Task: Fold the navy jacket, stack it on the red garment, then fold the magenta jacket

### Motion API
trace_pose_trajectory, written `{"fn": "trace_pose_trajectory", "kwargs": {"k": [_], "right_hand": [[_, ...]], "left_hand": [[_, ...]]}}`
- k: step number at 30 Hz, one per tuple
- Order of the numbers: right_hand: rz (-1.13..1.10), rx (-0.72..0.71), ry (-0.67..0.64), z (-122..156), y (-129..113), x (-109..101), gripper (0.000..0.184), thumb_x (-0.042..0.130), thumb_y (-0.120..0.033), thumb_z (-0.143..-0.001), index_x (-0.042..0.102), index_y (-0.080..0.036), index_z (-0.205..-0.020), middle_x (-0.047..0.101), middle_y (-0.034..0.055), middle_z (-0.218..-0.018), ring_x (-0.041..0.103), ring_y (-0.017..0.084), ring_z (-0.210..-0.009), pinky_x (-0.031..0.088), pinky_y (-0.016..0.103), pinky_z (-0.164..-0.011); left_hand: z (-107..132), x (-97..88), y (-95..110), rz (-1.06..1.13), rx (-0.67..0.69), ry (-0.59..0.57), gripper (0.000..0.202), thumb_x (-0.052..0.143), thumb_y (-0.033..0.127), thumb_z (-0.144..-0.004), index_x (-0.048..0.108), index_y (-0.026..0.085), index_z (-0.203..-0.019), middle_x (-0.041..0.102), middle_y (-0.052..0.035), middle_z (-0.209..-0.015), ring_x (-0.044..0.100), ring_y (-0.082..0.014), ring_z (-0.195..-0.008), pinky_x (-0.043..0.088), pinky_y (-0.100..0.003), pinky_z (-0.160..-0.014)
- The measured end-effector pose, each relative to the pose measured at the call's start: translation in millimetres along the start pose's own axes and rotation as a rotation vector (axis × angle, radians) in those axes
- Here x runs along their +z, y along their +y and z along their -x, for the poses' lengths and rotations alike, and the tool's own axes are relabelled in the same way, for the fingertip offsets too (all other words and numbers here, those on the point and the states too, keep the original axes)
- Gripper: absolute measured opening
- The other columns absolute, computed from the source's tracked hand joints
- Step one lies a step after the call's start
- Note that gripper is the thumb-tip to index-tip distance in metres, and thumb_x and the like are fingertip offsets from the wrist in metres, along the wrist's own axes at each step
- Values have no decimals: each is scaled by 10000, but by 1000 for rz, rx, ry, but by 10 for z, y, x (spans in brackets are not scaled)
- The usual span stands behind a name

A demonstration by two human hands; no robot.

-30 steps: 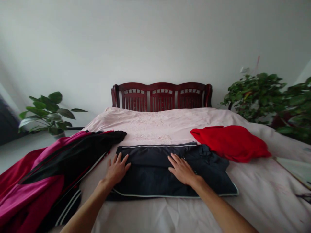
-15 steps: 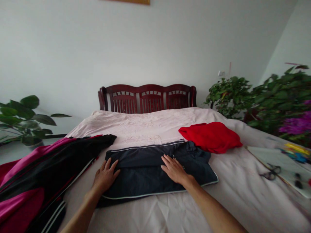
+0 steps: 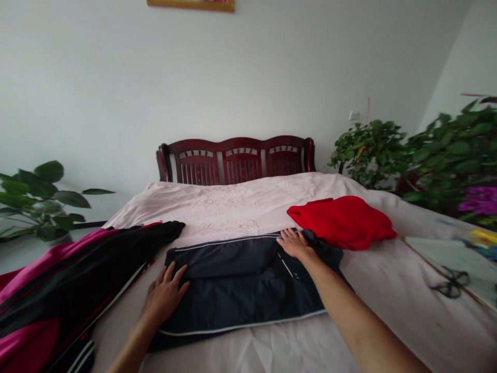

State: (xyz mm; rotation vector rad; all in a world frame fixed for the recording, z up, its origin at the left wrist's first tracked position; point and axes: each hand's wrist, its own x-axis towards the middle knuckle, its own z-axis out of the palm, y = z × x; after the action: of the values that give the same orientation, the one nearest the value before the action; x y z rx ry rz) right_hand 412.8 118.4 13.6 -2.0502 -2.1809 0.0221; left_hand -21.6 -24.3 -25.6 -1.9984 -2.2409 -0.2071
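A dark navy garment with white piping [image 3: 233, 290], apparently folded trousers, lies flat across the bed in front of me. My left hand [image 3: 165, 292] rests with fingers spread on its left end. Farther up, my right hand [image 3: 295, 242] lies palm down near the garment's top right edge, fingers stretched out. A short white line, like a pocket trim, shows on the cloth just below that hand. Neither hand grips the fabric. Touching or close to the garment's upper right corner is a bunched red cloth [image 3: 344, 221].
A black and pink garment [image 3: 89, 274] lies on the left of the pale bedspread [image 3: 217, 202]. Glasses [image 3: 450, 282] and a white board or pad [image 3: 430, 251] are on the right. Behind stands a dark wooden headboard [image 3: 240, 160]. Potted plants [image 3: 373, 150] flank the bed.
My right hand has slid up and to the right over the navy garment, uncovering the white trim line. My left hand stays on the left end. The view has shifted slightly.
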Motion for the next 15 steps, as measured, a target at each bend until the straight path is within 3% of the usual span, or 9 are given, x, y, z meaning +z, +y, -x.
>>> {"fn": "trace_pose_trajectory", "kwargs": {"k": [3, 8, 13, 15], "right_hand": [[27, 10, -66, -103, 208, 130, 615, 288, -451, -980, 347, -192, -1534, 328, 85, -1602, 200, 232, -1504, 129, 475, -1213], [46, -17, -43, -148, 334, 174, 590, 281, -434, -990, 363, -202, -1527, 312, 40, -1613, 185, 189, -1506, 125, 394, -1223], [69, 86, 34, -140, 317, 133, 609, 209, -400, -1007, 325, -116, -1533, 279, 136, -1617, 196, 252, -1502, 186, 441, -1202], [79, 88, 20, -108, 304, 137, 617, 225, -415, -1006, 291, -129, -1549, 256, 122, -1627, 163, 240, -1511, 153, 441, -1211]], "left_hand": [[4, -5, -12, 2, 4, -1, 531, 428, 443, -952, 477, 303, -1461, 353, -107, -1593, 292, -351, -1466, 379, -503, -1094], [5, -2, -18, 6, -4, -11, 530, 423, 447, -953, 477, 307, -1461, 341, -99, -1600, 289, -349, -1468, 370, -500, -1099], [-1, -15, 0, 36, -13, -8, 526, 449, 448, -942, 497, 311, -1447, 349, -102, -1596, 291, -356, -1466, 356, -504, -1109], [-1, -32, 7, 43, -16, -13, 526, 453, 445, -940, 499, 307, -1445, 349, -106, -1596, 288, -354, -1468, 359, -509, -1107]]}}
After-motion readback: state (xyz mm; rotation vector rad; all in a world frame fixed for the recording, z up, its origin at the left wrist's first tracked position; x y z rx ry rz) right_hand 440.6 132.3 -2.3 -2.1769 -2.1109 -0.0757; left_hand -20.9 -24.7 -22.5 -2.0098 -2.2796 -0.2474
